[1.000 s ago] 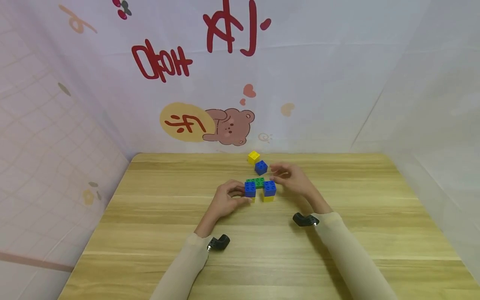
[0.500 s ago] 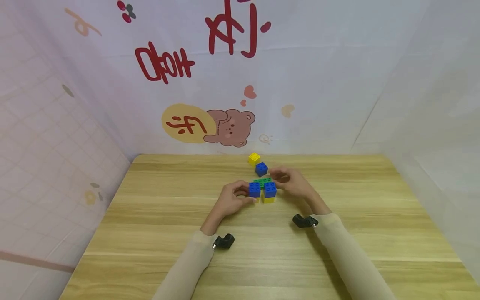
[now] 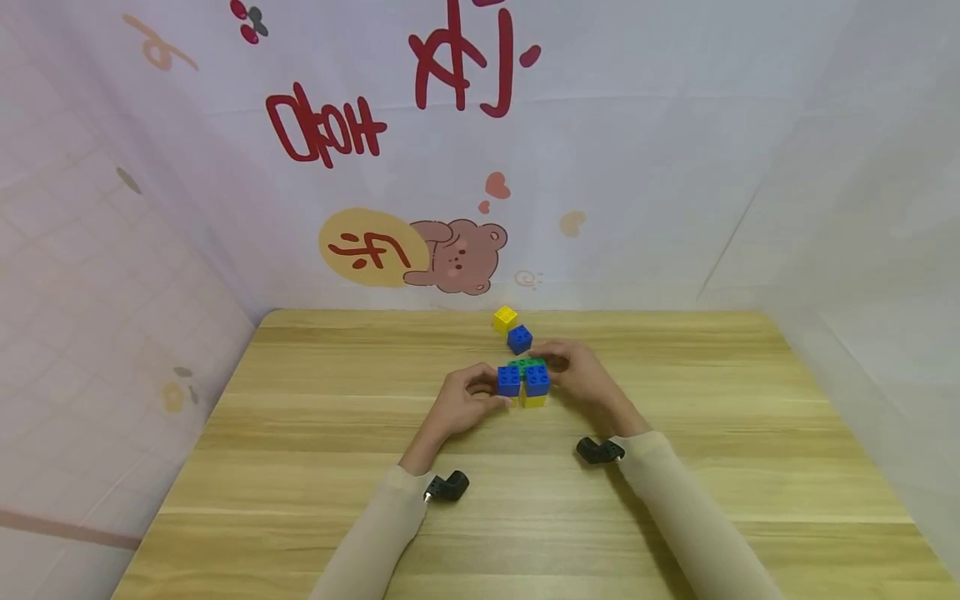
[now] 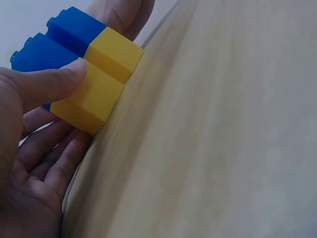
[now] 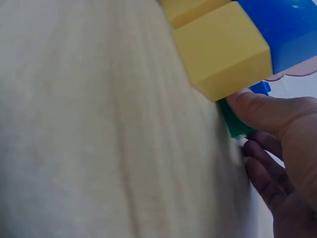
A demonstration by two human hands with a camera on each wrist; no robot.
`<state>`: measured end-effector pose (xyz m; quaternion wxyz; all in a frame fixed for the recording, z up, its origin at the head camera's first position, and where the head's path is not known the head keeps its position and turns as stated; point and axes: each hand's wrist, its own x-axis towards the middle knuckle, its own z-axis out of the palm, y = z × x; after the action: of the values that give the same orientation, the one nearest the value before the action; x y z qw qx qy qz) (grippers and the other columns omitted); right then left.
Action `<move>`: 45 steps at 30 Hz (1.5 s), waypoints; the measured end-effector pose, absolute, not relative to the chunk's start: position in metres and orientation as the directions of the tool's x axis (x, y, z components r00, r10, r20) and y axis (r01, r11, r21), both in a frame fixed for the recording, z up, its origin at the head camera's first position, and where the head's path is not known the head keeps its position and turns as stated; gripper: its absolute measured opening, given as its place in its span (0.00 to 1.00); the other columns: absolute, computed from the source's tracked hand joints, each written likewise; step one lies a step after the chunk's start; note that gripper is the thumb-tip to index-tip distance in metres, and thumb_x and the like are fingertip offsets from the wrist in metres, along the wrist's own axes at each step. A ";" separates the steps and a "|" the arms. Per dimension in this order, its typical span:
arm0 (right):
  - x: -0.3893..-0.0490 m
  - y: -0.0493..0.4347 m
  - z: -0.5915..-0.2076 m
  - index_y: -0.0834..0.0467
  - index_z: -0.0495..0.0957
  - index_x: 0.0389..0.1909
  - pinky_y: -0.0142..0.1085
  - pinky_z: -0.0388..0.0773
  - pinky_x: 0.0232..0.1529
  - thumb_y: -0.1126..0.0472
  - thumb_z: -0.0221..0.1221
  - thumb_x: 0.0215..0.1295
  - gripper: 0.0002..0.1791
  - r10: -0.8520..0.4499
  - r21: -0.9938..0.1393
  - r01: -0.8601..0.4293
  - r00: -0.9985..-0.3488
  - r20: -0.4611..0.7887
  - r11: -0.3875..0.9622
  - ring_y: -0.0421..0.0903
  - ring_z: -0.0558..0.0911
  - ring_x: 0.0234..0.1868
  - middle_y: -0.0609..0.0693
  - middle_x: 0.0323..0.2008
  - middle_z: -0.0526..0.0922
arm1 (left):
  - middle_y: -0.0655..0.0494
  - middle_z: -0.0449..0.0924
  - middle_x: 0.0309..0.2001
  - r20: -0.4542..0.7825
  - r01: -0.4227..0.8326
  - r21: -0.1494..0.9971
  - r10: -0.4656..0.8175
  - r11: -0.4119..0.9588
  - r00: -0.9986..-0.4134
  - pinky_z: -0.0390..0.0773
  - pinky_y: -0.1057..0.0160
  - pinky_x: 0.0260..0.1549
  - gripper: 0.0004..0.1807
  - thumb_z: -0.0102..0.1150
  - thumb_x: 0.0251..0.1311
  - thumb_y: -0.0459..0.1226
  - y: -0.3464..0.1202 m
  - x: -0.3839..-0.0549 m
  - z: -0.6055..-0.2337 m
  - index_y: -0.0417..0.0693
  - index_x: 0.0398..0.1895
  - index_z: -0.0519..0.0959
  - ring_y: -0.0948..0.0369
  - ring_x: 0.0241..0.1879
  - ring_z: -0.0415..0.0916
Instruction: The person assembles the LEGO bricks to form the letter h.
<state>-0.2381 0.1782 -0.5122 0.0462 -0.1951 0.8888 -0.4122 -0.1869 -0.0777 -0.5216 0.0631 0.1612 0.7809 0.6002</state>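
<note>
Two short stacks stand side by side, each a blue toy building brick over a yellow one. My left hand point(image 3: 463, 402) grips the left stack, with the thumb on the front of its yellow brick point(image 4: 94, 99) and the fingers around the far side; its blue brick point(image 3: 508, 382) is on top. The right stack has a blue brick point(image 3: 537, 382) above a yellow brick point(image 3: 535, 402). Behind both lies a longer green brick point(image 3: 528, 363). My right hand point(image 3: 579, 373) pinches its right end, thumb against the green side point(image 5: 237, 124) and fingers around the back.
A loose blue brick point(image 3: 520, 339) and a loose yellow brick point(image 3: 506, 318) sit farther back on the wooden table point(image 3: 360, 467). The printed cloth wall point(image 3: 637, 183) rises behind the table's far edge.
My left hand has shifted the left stack rightward, closing the gap to the right one. The green brick has also moved right. My right hand has come in leftward onto the green brick.
</note>
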 end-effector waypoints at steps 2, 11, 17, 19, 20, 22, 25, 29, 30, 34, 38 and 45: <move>-0.237 0.177 -0.513 0.55 0.85 0.57 0.52 0.77 0.68 0.70 0.68 0.64 0.20 -0.365 -0.759 -0.293 -0.928 0.079 0.581 0.55 0.80 0.64 0.52 0.60 0.84 | 0.50 0.86 0.47 0.096 0.178 0.956 0.325 0.233 -0.941 0.86 0.59 0.54 0.15 0.76 0.56 0.35 -0.078 -0.187 -0.522 0.47 0.45 0.84 0.57 0.46 0.83; -0.235 0.178 -0.518 0.56 0.84 0.50 0.50 0.81 0.63 0.74 0.64 0.63 0.17 -0.322 -0.773 -0.294 -0.939 0.124 0.561 0.52 0.84 0.57 0.51 0.55 0.86 | 0.53 0.86 0.45 0.116 0.193 0.954 0.311 0.229 -0.943 0.86 0.64 0.50 0.14 0.77 0.55 0.36 -0.077 -0.188 -0.523 0.50 0.43 0.84 0.60 0.44 0.84; -0.230 0.182 -0.517 0.55 0.83 0.50 0.51 0.80 0.64 0.73 0.63 0.64 0.16 -0.292 -0.789 -0.277 -0.947 0.129 0.548 0.52 0.84 0.57 0.52 0.53 0.86 | 0.53 0.87 0.45 0.120 0.194 0.956 0.311 0.221 -0.943 0.86 0.62 0.51 0.14 0.77 0.55 0.36 -0.074 -0.189 -0.522 0.49 0.44 0.85 0.59 0.44 0.84; -0.228 0.184 -0.516 0.55 0.82 0.51 0.51 0.80 0.64 0.73 0.62 0.64 0.17 -0.280 -0.806 -0.261 -0.952 0.123 0.532 0.52 0.84 0.56 0.53 0.53 0.86 | 0.52 0.87 0.45 0.123 0.197 0.955 0.310 0.221 -0.943 0.86 0.61 0.51 0.14 0.77 0.55 0.36 -0.074 -0.189 -0.522 0.49 0.44 0.85 0.58 0.45 0.84; -0.227 0.185 -0.516 0.56 0.82 0.52 0.51 0.80 0.63 0.73 0.61 0.65 0.17 -0.275 -0.816 -0.252 -0.954 0.120 0.521 0.53 0.84 0.56 0.53 0.53 0.86 | 0.52 0.87 0.45 0.127 0.200 0.955 0.311 0.218 -0.942 0.86 0.60 0.51 0.14 0.77 0.55 0.35 -0.074 -0.189 -0.522 0.48 0.45 0.85 0.57 0.45 0.84; -0.225 0.186 -0.516 0.56 0.82 0.52 0.51 0.81 0.64 0.74 0.61 0.65 0.17 -0.262 -0.825 -0.241 -0.958 0.118 0.511 0.53 0.84 0.57 0.54 0.54 0.85 | 0.51 0.87 0.45 0.129 0.203 0.955 0.313 0.217 -0.941 0.86 0.58 0.52 0.14 0.76 0.55 0.35 -0.074 -0.189 -0.522 0.48 0.45 0.85 0.56 0.46 0.85; -0.223 0.188 -0.515 0.56 0.82 0.53 0.51 0.79 0.65 0.73 0.61 0.66 0.17 -0.250 -0.829 -0.231 -0.961 0.115 0.509 0.55 0.83 0.60 0.56 0.56 0.85 | 0.50 0.87 0.46 0.130 0.205 0.955 0.318 0.215 -0.939 0.86 0.55 0.54 0.15 0.76 0.56 0.35 -0.074 -0.189 -0.522 0.47 0.45 0.84 0.54 0.47 0.85; -0.220 0.189 -0.511 0.54 0.82 0.55 0.51 0.78 0.67 0.70 0.62 0.67 0.17 -0.233 -0.826 -0.214 -0.967 0.103 0.521 0.55 0.82 0.61 0.55 0.57 0.84 | 0.49 0.87 0.47 0.124 0.198 0.957 0.317 0.212 -0.940 0.86 0.54 0.54 0.15 0.77 0.55 0.35 -0.075 -0.189 -0.523 0.47 0.46 0.84 0.53 0.47 0.85; -0.219 0.189 -0.511 0.53 0.82 0.54 0.52 0.78 0.67 0.69 0.63 0.68 0.16 -0.228 -0.828 -0.206 -0.969 0.097 0.521 0.54 0.82 0.61 0.54 0.57 0.84 | 0.50 0.87 0.47 0.125 0.198 0.957 0.317 0.212 -0.940 0.86 0.54 0.54 0.15 0.77 0.55 0.35 -0.076 -0.188 -0.523 0.47 0.46 0.85 0.54 0.46 0.85; -0.217 0.191 -0.508 0.51 0.82 0.55 0.54 0.77 0.67 0.64 0.63 0.70 0.15 -0.222 -0.819 -0.208 -0.970 0.101 0.535 0.55 0.82 0.61 0.52 0.58 0.83 | 0.52 0.87 0.46 0.126 0.202 0.955 0.316 0.219 -0.940 0.86 0.59 0.52 0.15 0.76 0.56 0.35 -0.076 -0.188 -0.525 0.48 0.46 0.85 0.57 0.46 0.85; -0.216 0.192 -0.504 0.52 0.82 0.56 0.56 0.78 0.66 0.63 0.64 0.70 0.15 -0.229 -0.809 -0.237 -0.965 0.130 0.538 0.58 0.82 0.61 0.53 0.60 0.83 | 0.53 0.87 0.46 0.130 0.205 0.954 0.316 0.219 -0.940 0.86 0.62 0.51 0.15 0.76 0.56 0.36 -0.077 -0.187 -0.526 0.49 0.46 0.85 0.59 0.45 0.84; -0.216 0.195 -0.495 0.55 0.85 0.54 0.56 0.81 0.61 0.64 0.68 0.66 0.16 -0.243 -0.778 -0.335 -0.940 0.238 0.532 0.58 0.84 0.56 0.54 0.53 0.85 | 0.50 0.87 0.46 0.125 0.198 0.958 0.318 0.209 -0.940 0.86 0.59 0.52 0.16 0.77 0.55 0.35 -0.077 -0.186 -0.525 0.48 0.46 0.85 0.55 0.46 0.85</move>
<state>-0.2159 0.1948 -0.4948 -0.0505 -0.1652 0.8738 -0.4546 -0.1863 -0.0775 -0.5254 0.0495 0.1660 0.7759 0.6066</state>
